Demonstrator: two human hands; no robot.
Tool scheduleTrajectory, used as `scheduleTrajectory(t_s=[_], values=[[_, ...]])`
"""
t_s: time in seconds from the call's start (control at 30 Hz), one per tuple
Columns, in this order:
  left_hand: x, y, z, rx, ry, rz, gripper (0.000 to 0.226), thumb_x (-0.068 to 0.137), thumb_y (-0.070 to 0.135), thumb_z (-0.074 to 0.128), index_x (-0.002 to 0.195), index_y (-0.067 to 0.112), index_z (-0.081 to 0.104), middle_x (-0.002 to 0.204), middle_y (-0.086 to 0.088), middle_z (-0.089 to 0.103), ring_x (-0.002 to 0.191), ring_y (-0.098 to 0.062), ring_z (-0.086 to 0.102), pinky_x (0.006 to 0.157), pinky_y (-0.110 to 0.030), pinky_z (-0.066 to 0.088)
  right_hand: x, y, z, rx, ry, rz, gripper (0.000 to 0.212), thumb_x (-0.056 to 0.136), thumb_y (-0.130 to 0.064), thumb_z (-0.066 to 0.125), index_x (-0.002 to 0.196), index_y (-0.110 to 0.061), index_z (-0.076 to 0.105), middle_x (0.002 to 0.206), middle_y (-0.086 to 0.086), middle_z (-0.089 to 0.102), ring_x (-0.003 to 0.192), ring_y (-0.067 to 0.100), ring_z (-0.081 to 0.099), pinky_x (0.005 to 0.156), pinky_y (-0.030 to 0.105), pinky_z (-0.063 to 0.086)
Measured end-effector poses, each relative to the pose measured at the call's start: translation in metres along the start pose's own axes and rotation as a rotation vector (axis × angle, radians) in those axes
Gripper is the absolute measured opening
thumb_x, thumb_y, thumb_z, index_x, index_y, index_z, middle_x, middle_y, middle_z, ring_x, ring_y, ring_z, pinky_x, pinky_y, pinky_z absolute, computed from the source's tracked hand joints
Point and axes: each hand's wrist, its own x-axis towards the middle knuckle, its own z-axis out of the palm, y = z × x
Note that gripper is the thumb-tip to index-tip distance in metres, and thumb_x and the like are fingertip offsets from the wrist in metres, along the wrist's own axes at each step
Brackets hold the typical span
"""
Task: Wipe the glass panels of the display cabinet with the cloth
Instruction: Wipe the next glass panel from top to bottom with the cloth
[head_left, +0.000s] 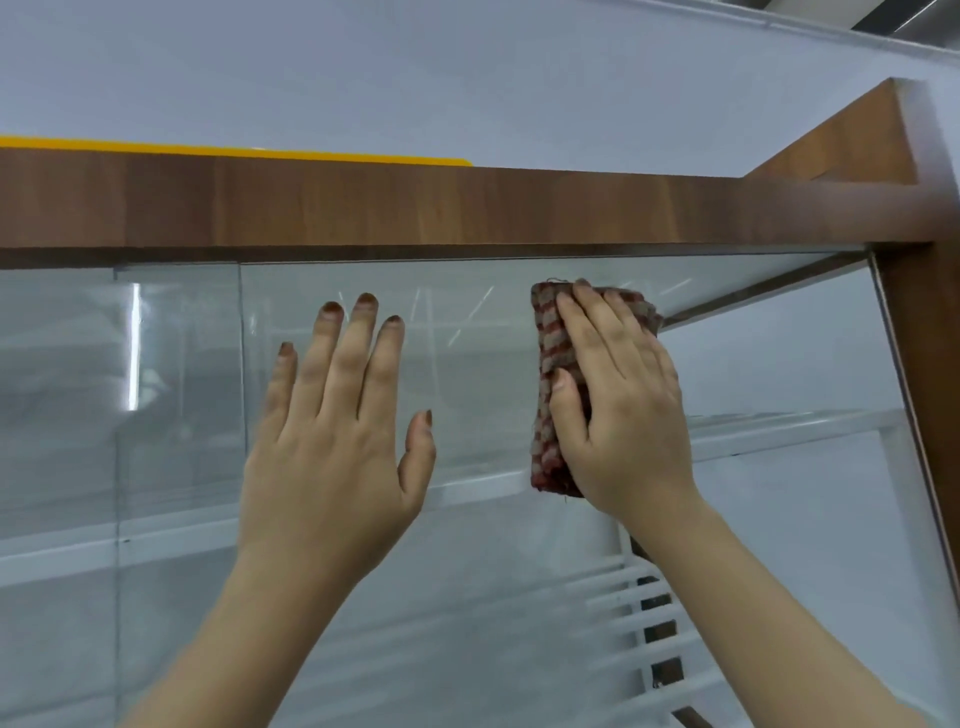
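Leftmost, at the left edge of the frame, a second glass pane (176, 374) overlaps the panel I am cleaning, its vertical edge running down just left of my raised hand; the overlap suggests sliding doors, though I cannot tell which pane sits in front. Centre-left, my left hand (337, 441) lies flat on the glass panel (467, 389), fingers spread apart and holding nothing, placed there, I judge, to steady a pane that could shift under pressure. Right of centre, my right hand (618, 405) presses the cloth (553, 364), a folded red-and-beige woven pad, against the same panel; the fingers lie over its back and the thumb is clamped on its left edge, so the fold stays thick and flat under the palm. The cloth sits high in the panel, its top just below the brown wooden top rail (467, 208), which suggests the wiping is at the upper band, with the lower glass probably yet to be covered. Behind the glass, white shelves (779, 431) cross the right half. At far right, the wooden corner post (930, 364) bounds the panel.
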Motion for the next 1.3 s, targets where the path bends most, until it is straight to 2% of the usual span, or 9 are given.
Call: scheduleTrajectory(t_s=[0.23,0.4,0.53,0.63,0.87,0.97,1.1,1.2,1.3], values=[[0.000,0.003,-0.002,-0.010,-0.026,-0.030,0.063,0.089,0.039,0.030,0.142,0.004,0.032,0.149,-0.015,0.030,0.139,-0.030,0.022,0.113,-0.044,0.011,-0.011,0.066,-0.019,-0.005,0.002,-0.002,0.053,0.091,-0.029,0.031,0.142,-0.014,0.035,0.149,0.002,0.033,0.139,0.017,0.024,0.113,0.038,0.019],[0.008,0.030,-0.007,-0.091,0.009,-0.173,0.066,0.082,0.042,0.036,0.139,0.007,0.035,0.148,-0.013,0.028,0.138,-0.029,0.021,0.113,-0.046,0.011,-0.014,0.072,-0.020,-0.003,-0.007,-0.026,0.053,0.091,-0.029,0.031,0.142,-0.013,0.034,0.149,0.003,0.033,0.139,0.019,0.024,0.113,0.036,0.014],[0.028,0.095,0.006,-0.082,0.033,-0.025,0.062,0.084,0.040,0.038,0.138,0.009,0.038,0.148,-0.011,0.033,0.138,-0.028,0.025,0.113,-0.047,0.013,-0.015,0.072,-0.019,0.002,-0.001,-0.024,0.053,0.092,-0.030,0.030,0.142,-0.013,0.035,0.149,0.003,0.033,0.139,0.019,0.024,0.112,0.038,0.016],[0.040,0.122,0.019,-0.077,0.007,-0.015,0.061,0.085,0.041,0.036,0.139,0.012,0.038,0.150,-0.009,0.031,0.139,-0.026,0.023,0.113,-0.046,0.012,-0.013,0.073,-0.020,0.000,-0.013,-0.041,0.054,0.092,-0.031,0.030,0.143,-0.013,0.034,0.149,0.004,0.033,0.139,0.019,0.024,0.112,0.038,0.017],[0.038,0.126,0.033,-0.038,-0.028,-0.036,0.063,0.086,0.043,0.035,0.142,0.013,0.033,0.151,-0.009,0.028,0.141,-0.026,0.019,0.113,-0.044,0.006,0.000,0.104,-0.029,0.010,-0.065,-0.137,0.054,0.090,-0.032,0.032,0.142,-0.015,0.035,0.149,0.003,0.033,0.139,0.018,0.024,0.113,0.034,0.012],[0.037,0.126,0.033,-0.034,-0.018,-0.046,0.063,0.086,0.043,0.035,0.142,0.014,0.032,0.151,-0.008,0.028,0.141,-0.026,0.019,0.113,-0.045,0.007,0.000,0.133,-0.037,0.022,-0.066,-0.097,0.054,0.090,-0.032,0.031,0.142,-0.015,0.035,0.149,0.003,0.033,0.139,0.018,0.023,0.114,0.035,0.011],[0.037,0.128,0.033,-0.047,-0.021,-0.054,0.063,0.086,0.043,0.035,0.142,0.014,0.032,0.152,-0.009,0.027,0.141,-0.026,0.018,0.113,-0.046,0.007,-0.026,0.165,-0.047,0.035,-0.055,-0.032,0.053,0.092,-0.032,0.031,0.142,-0.013,0.034,0.148,0.005,0.033,0.139,0.019,0.022,0.114,0.042,0.016],[0.038,0.129,0.033,-0.043,-0.018,-0.061,0.063,0.086,0.042,0.035,0.142,0.013,0.032,0.152,-0.009,0.027,0.141,-0.026,0.018,0.114,-0.047,0.009,-0.042,0.163,-0.048,0.019,-0.041,-0.047,0.052,0.091,-0.029,0.033,0.141,-0.011,0.035,0.148,0.005,0.034,0.139,0.020,0.023,0.114,0.041,0.016],[0.037,0.129,0.033,-0.043,-0.014,-0.062,0.063,0.086,0.042,0.034,0.142,0.013,0.032,0.151,-0.009,0.027,0.141,-0.026,0.018,0.114,-0.045,0.007,-0.041,0.145,-0.044,0.015,-0.050,-0.144,0.053,0.090,-0.028,0.035,0.140,-0.012,0.037,0.147,0.005,0.035,0.139,0.019,0.024,0.113,0.038,0.017]])
